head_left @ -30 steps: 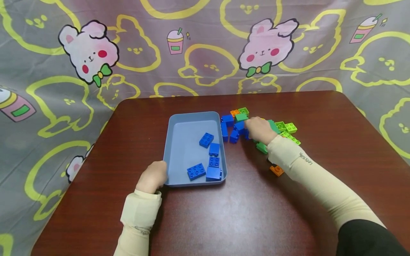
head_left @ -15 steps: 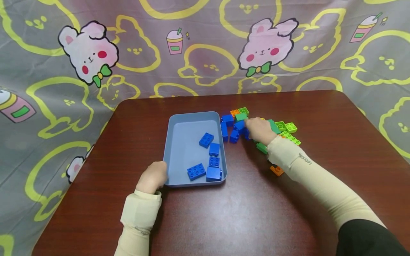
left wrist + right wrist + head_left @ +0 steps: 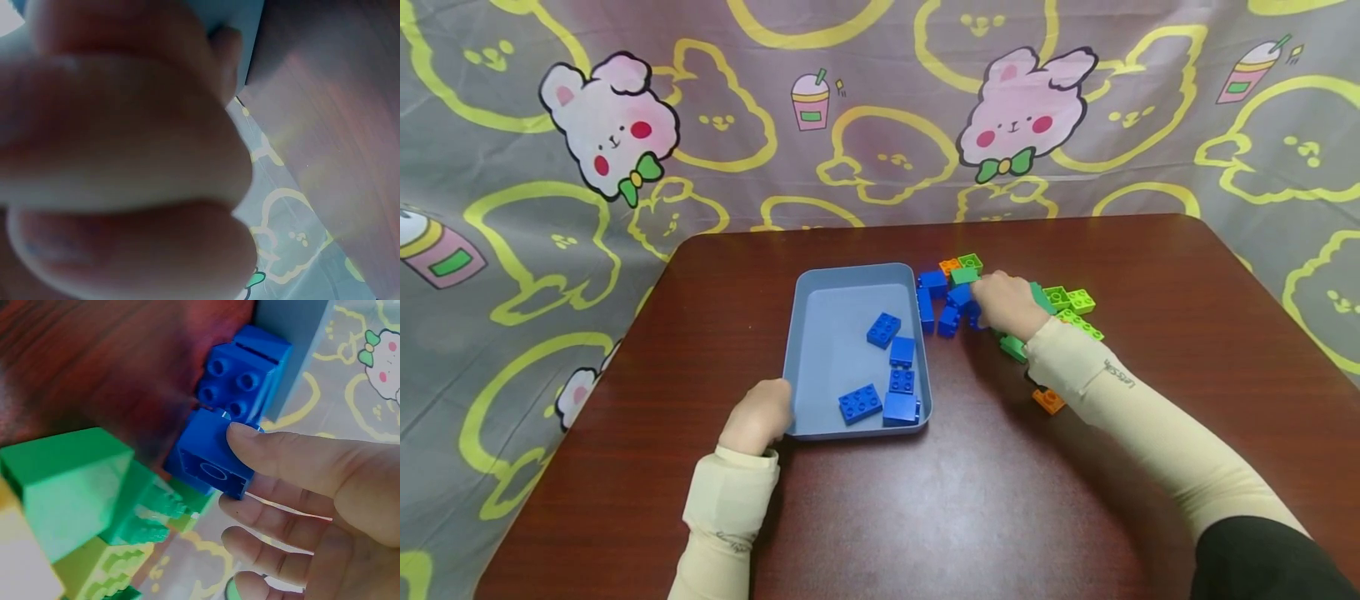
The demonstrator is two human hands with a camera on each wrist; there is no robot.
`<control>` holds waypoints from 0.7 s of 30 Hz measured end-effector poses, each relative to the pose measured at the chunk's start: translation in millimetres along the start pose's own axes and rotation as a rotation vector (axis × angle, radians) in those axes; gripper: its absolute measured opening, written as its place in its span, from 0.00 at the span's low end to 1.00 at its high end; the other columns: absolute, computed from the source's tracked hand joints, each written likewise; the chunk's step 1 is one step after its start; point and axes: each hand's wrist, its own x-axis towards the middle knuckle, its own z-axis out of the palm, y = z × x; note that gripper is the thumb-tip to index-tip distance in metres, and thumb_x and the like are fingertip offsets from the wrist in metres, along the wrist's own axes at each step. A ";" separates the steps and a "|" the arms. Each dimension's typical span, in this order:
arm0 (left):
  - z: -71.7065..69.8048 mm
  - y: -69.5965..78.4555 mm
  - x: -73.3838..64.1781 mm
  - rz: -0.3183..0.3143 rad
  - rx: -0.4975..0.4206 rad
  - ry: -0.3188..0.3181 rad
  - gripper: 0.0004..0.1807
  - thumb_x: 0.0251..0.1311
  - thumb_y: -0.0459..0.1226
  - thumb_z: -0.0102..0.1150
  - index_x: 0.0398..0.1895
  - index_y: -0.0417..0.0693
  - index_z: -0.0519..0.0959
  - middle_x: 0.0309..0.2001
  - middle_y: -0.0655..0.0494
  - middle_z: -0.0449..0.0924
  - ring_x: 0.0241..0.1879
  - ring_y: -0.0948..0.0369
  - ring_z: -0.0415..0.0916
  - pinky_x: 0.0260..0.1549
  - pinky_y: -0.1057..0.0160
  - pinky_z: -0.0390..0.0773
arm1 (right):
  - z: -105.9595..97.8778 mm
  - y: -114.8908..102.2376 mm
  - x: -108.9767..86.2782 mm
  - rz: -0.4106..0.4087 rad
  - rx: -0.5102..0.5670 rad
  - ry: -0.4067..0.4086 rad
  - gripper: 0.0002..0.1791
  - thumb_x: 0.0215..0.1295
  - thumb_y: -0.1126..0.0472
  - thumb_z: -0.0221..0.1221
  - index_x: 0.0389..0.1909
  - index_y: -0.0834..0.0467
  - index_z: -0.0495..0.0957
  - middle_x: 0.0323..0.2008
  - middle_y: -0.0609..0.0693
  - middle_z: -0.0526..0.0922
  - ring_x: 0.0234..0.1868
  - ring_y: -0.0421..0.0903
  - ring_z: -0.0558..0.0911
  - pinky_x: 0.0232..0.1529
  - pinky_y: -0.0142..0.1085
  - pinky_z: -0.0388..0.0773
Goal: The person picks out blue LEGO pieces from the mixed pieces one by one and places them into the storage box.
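A grey-blue tray lies on the table with several blue bricks in its right and front parts. At the tray's front left corner, my left hand grips the rim with curled fingers; the left wrist view shows those fingers close up, the tray wall behind them. Over the loose pile to the right of the tray is my right hand. Between its thumb and fingers it pinches a blue brick, hollow underside partly visible. Another blue brick stands right behind it, by the tray.
Green bricks crowd beside the right hand. Lime bricks lie farther right, an orange brick nearer the front, and another orange brick at the back. A patterned cloth hangs behind the brown table.
Both hands stay nearly where they were. At the right hand, the blue brick by the fingertips has shifted slightly to the left; the tray and its bricks have not moved.
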 end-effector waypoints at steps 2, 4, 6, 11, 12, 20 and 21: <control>0.1 -0.1 0.3 0.000 0.001 0.000 0.12 0.48 0.20 0.45 0.12 0.38 0.70 0.10 0.50 0.67 0.09 0.60 0.64 0.09 0.66 0.66 | -3.5 -2.6 -1.4 -0.006 -0.006 0.005 0.08 0.45 0.63 0.68 0.24 0.60 0.78 0.23 0.52 0.75 0.29 0.53 0.74 0.18 0.45 0.72; 0.1 -0.2 0.4 0.002 0.001 0.002 0.12 0.48 0.21 0.44 0.12 0.38 0.70 0.10 0.50 0.67 0.09 0.60 0.64 0.09 0.66 0.66 | -8.2 -6.1 -3.2 -0.012 -0.010 0.010 0.08 0.45 0.63 0.67 0.23 0.60 0.77 0.21 0.52 0.73 0.28 0.52 0.73 0.18 0.44 0.72; 0.0 -0.3 0.3 0.006 0.000 0.005 0.13 0.48 0.21 0.44 0.11 0.38 0.70 0.10 0.50 0.67 0.09 0.60 0.64 0.09 0.65 0.66 | -13.2 -9.9 -5.5 -0.020 -0.012 0.021 0.09 0.46 0.63 0.67 0.22 0.60 0.75 0.20 0.52 0.72 0.27 0.52 0.72 0.17 0.43 0.71; -0.5 -0.6 -0.7 0.017 -0.007 0.015 0.14 0.48 0.20 0.42 0.09 0.39 0.68 0.08 0.52 0.65 0.08 0.60 0.63 0.08 0.66 0.65 | -24.5 -22.0 -10.6 -0.054 -0.016 0.060 0.10 0.47 0.63 0.67 0.26 0.62 0.75 0.21 0.52 0.73 0.28 0.52 0.71 0.18 0.42 0.71; -0.5 -0.6 -0.5 0.018 -0.009 0.016 0.15 0.48 0.20 0.42 0.09 0.39 0.68 0.08 0.52 0.65 0.08 0.60 0.63 0.08 0.66 0.65 | -26.4 -24.8 -11.2 -0.057 -0.017 0.066 0.11 0.46 0.63 0.67 0.28 0.62 0.76 0.22 0.52 0.74 0.29 0.52 0.71 0.19 0.42 0.71; -0.9 -0.2 -0.9 0.016 -0.005 0.014 0.15 0.47 0.20 0.42 0.08 0.39 0.68 0.08 0.52 0.65 0.08 0.60 0.63 0.08 0.66 0.64 | -32.8 -44.0 -11.2 -0.090 -0.053 0.085 0.14 0.44 0.61 0.69 0.31 0.62 0.78 0.25 0.53 0.77 0.31 0.51 0.73 0.23 0.41 0.73; -0.8 -0.3 -0.8 0.016 -0.004 0.013 0.15 0.47 0.20 0.43 0.08 0.39 0.68 0.08 0.52 0.65 0.08 0.60 0.63 0.08 0.66 0.64 | -33.3 -46.0 -11.1 -0.092 -0.058 0.081 0.15 0.44 0.61 0.69 0.32 0.62 0.77 0.26 0.53 0.77 0.31 0.51 0.73 0.23 0.42 0.74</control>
